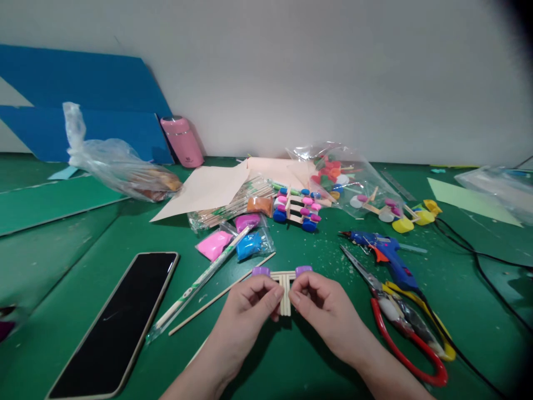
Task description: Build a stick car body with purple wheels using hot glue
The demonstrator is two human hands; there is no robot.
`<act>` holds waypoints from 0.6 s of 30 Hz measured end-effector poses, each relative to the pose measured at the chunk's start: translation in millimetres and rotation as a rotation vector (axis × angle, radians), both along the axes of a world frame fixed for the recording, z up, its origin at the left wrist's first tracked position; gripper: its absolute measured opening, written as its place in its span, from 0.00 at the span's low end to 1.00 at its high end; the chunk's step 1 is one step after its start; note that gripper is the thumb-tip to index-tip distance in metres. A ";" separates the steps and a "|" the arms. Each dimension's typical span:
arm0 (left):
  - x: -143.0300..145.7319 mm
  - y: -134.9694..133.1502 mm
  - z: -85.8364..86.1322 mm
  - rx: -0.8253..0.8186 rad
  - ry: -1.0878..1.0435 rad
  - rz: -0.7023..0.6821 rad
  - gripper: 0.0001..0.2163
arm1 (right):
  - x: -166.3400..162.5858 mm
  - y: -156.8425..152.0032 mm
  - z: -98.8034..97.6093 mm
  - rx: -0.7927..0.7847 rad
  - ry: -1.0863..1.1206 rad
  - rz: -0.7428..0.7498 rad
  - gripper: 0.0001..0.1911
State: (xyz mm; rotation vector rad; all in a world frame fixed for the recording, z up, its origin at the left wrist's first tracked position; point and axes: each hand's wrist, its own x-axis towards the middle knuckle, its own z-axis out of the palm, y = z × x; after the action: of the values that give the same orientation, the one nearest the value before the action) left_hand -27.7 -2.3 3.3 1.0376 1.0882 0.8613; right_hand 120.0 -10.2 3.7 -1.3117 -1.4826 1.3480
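Observation:
Between my two hands is a small toy car frame [285, 297] made of short wooden sticks in a T shape. A purple clay wheel [261, 271] sits at the left end of its crossbar, and another purple wheel [303, 270] at the right end. My left hand [252, 305] pinches the left side of the stem with thumb and fingers. From the other side, my right hand [322, 305] has its thumb and fingers closed against the stem. A loose wooden stick [216, 297] lies on the green table just left of the frame.
Left lies a black phone [116, 322] beside wrapped sticks [204, 283]. Clay packets [214, 244] and finished toy cars [296, 208] are farther back. Right are a blue glue gun [387, 253], its black cord [478, 266] and red-handled scissors [410, 333]. A pink bottle [183, 141] stands by the wall.

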 end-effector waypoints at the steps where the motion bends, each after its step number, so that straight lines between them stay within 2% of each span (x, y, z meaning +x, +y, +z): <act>1: 0.1 0.0 0.1 -0.001 -0.004 0.001 0.10 | -0.1 -0.2 0.0 0.003 -0.001 -0.001 0.08; 18: 0.6 0.6 0.5 0.005 0.010 0.006 0.10 | 0.1 -1.0 0.1 0.009 -0.011 0.001 0.08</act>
State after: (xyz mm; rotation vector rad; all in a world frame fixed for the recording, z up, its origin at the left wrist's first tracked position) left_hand -27.1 -1.6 3.8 1.0441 1.0986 0.8654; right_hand 120.1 -11.2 3.8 -1.3145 -1.4952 1.3353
